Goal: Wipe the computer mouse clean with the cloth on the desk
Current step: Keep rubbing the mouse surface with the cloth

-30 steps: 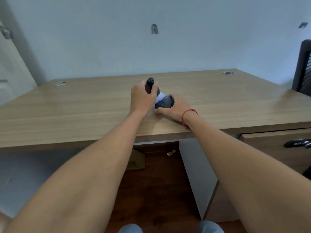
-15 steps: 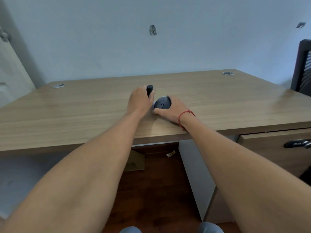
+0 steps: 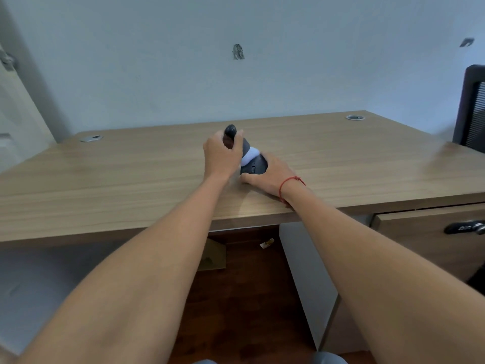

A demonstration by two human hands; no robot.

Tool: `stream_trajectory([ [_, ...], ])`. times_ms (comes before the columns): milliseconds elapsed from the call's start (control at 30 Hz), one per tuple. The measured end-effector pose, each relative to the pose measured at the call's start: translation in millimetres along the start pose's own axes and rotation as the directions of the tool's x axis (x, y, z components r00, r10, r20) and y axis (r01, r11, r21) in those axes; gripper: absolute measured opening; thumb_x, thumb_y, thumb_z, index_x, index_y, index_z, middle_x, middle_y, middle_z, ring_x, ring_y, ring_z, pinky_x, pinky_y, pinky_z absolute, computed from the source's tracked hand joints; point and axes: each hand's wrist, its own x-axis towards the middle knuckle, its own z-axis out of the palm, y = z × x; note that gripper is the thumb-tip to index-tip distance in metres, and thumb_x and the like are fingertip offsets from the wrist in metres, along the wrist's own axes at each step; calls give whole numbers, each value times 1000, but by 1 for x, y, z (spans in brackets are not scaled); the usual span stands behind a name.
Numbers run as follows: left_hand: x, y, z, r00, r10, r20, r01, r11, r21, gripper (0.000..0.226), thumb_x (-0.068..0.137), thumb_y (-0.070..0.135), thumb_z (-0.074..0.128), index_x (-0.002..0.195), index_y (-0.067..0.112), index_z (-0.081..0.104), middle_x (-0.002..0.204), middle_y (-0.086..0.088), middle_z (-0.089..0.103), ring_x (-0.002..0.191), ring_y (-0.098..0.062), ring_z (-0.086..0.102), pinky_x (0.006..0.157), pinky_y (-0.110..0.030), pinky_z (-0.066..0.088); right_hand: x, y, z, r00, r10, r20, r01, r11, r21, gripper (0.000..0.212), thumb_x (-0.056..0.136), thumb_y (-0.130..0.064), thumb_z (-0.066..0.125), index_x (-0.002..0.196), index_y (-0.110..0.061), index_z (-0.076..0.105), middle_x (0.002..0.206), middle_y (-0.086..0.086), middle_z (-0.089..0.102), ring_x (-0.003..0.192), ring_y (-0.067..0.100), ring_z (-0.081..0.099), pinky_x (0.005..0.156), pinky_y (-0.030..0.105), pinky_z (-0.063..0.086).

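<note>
A dark grey computer mouse [image 3: 254,167] sits on the wooden desk [image 3: 131,179] near its front edge. My right hand [image 3: 274,174], with a red string at the wrist, grips it from the right side and holds it down. My left hand [image 3: 222,156] is closed around a wiper with a dark rounded handle [image 3: 230,130]. The wiper's white cloth end [image 3: 250,154] presses on the top rear of the mouse. The wiper leans from upper left down to the mouse. My fingers hide most of its body.
Cable grommets sit at the back left [image 3: 91,138] and back right [image 3: 354,117] of the desk. A black chair [image 3: 472,109] stands at the right edge. A drawer with a black handle [image 3: 464,227] lies below the desk on the right. A cardboard box [image 3: 213,254] sits on the floor underneath.
Half a second ago my left hand was lower and the white end was hidden. It has since lifted and tilted back, so the white end shows on the mouse again. My right hand stays put.
</note>
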Motion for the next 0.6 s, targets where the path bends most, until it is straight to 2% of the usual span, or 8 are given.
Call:
stream_trajectory([
  [100, -4, -13, 0, 1000, -24, 8, 22, 991, 133, 34, 88, 33, 57, 71, 4, 55, 77, -18, 67, 74, -31, 59, 63, -30, 41, 7, 4, 3, 1000, 19, 0, -19, 1000, 7, 67, 77, -52, 64, 135, -21, 50, 133, 4, 59, 121, 26, 55, 102, 41, 45],
  [133, -5, -16, -2, 1000, -21, 2, 20, 987, 160, 33, 88, 33, 57, 71, 6, 54, 75, -17, 65, 74, -32, 59, 63, -31, 40, 11, 5, 3, 999, 29, -13, -29, 999, 42, 64, 79, -52, 58, 134, -21, 52, 133, 4, 59, 123, 27, 54, 102, 40, 44],
  [200, -12, -17, -6, 999, -22, -34, 26, 992, 123, 32, 89, 31, 57, 67, 8, 50, 64, -8, 57, 69, -30, 56, 60, -27, 36, 21, 10, 4, 999, 31, -33, -27, 994, 102, 36, 85, -45, 45, 108, -23, 62, 113, 4, 65, 110, 26, 58, 91, 37, 44],
  [233, -14, -13, -9, 997, -27, -73, 33, 996, 78, 32, 90, 29, 57, 66, 8, 50, 59, -4, 52, 65, -27, 52, 59, -26, 34, 27, 13, 5, 999, 24, -40, -20, 995, 96, 25, 89, -38, 41, 96, -23, 59, 103, 2, 63, 103, 25, 58, 87, 36, 42],
  [267, -15, -10, -10, 993, -30, -116, 34, 999, 33, 32, 90, 28, 57, 66, 7, 50, 57, -1, 50, 63, -24, 50, 56, -23, 31, 31, 15, 6, 999, 22, -50, -18, 996, 82, 20, 93, -34, 38, 92, -23, 55, 100, 2, 59, 99, 24, 55, 88, 36, 41],
  [367, -17, -7, -14, 984, -18, -179, 13, 1000, -29, 36, 89, 29, 59, 66, 2, 55, 59, -5, 56, 61, -24, 53, 53, -21, 35, 39, 19, 12, 997, -8, -72, 11, 999, 45, 35, 96, -38, 34, 104, -18, 61, 106, 8, 64, 101, 27, 58, 97, 42, 45],
  [467, -20, -10, -9, 995, 76, -64, -73, 996, 45, 35, 89, 31, 58, 71, 1, 57, 65, -10, 63, 64, -27, 60, 59, -33, 46, 42, 19, 16, 994, 0, -106, 0, 1000, 4, 44, 96, -41, 34, 117, -16, 63, 115, 10, 67, 107, 30, 60, 98, 45, 47],
  [600, -23, -7, -8, 994, 86, -74, -72, 983, 167, 29, 91, 30, 55, 71, 11, 48, 66, -5, 54, 63, -26, 50, 58, -29, 35, 45, 20, 20, 989, 5, -148, -3, 1000, 10, 47, 92, -46, 32, 111, -18, 65, 111, 10, 69, 104, 32, 62, 95, 44, 48],
])
